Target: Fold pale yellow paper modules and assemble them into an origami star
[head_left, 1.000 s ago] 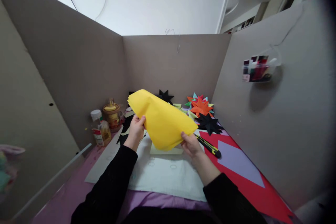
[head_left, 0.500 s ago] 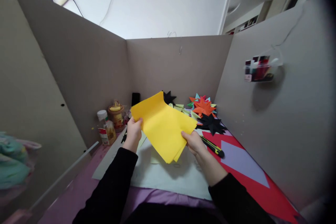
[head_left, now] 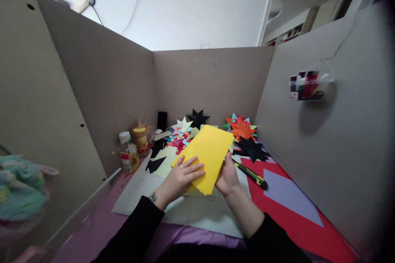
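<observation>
A folded yellow sheet of paper point(head_left: 208, 152), seemingly several layers thick, is held tilted above the white board on the table. My left hand point(head_left: 183, 176) lies across its lower left part, fingers stretched out flat on the surface. Along the lower right edge, my right hand point(head_left: 227, 174) grips the paper, with most of its fingers hidden behind it. Just right of that hand rests a black and yellow utility knife point(head_left: 251, 174). Behind the paper are pale green and black paper pieces and a heap of small coloured scraps point(head_left: 180, 139).
Folded paper stars, orange point(head_left: 242, 127) and black point(head_left: 251, 149), are piled at the back right. A white-capped bottle point(head_left: 128, 154) and a brown jar point(head_left: 141, 139) stand at the left. Red paper point(head_left: 277, 205) and a lilac sheet point(head_left: 291, 193) lie at the right. Grey panels enclose the table.
The yellow paper went from loosely bent open to folded into a narrower, flatter shape. My left hand moved from its left corner onto its face; my right hand still holds the right side.
</observation>
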The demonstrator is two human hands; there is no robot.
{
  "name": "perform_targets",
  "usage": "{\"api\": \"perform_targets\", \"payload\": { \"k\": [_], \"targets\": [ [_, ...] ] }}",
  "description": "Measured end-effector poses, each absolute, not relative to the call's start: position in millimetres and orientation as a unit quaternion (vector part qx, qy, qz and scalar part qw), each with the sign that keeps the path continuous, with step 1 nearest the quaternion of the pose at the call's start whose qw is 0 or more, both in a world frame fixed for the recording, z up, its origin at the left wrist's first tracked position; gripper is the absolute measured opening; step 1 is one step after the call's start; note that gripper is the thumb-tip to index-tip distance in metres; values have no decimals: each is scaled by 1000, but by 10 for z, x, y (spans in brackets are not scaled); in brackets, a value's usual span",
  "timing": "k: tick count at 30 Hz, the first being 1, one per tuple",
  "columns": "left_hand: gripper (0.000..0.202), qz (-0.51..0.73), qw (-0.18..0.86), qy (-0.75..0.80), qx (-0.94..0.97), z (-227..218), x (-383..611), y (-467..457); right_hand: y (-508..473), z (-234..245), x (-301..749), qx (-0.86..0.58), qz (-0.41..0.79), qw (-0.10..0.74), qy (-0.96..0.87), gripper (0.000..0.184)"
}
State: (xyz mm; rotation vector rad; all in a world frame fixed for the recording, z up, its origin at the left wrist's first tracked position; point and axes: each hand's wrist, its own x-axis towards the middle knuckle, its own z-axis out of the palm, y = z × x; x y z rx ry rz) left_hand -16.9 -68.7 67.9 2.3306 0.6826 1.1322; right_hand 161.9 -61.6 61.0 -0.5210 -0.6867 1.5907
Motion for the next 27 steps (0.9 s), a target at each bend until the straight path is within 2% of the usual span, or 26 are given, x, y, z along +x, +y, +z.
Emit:
{"api": "perform_targets", "payload": {
  "k": [2,5,8,10,13,15,18,23,25,27],
  "targets": [
    [38,400,211,233,861,650,-207,-706,-667,590,1582,-235,662,631,-328,53],
    [40,354,241,214,878,625,-258,-787,-702,558,1538,-287,608,645,-363,46],
    [72,443,318,256,798,597,-295,-863,-723,610,1538,-313,589,636,-389,44],
    [85,539,408,306,671,581,-309,-867,-746,688,1540,-308,610,585,-437,44],
    [77,551,570,317,521,567,-334,-802,-761,783,1488,-298,622,508,-517,41],
    [67,546,624,303,469,562,-371,-732,-727,787,1419,-292,615,492,-543,41],
    [59,600,627,290,403,559,-458,-603,-610,694,1322,-284,627,479,-545,45],
    [61,657,592,282,371,608,-563,-325,-313,535,1273,-323,662,455,-500,45],
    [62,677,569,283,370,641,-553,-193,-177,533,1247,-344,671,474,-455,42],
    [62,711,532,285,361,668,-515,-57,-60,545,1167,-323,681,529,-390,39]
  ]
}}
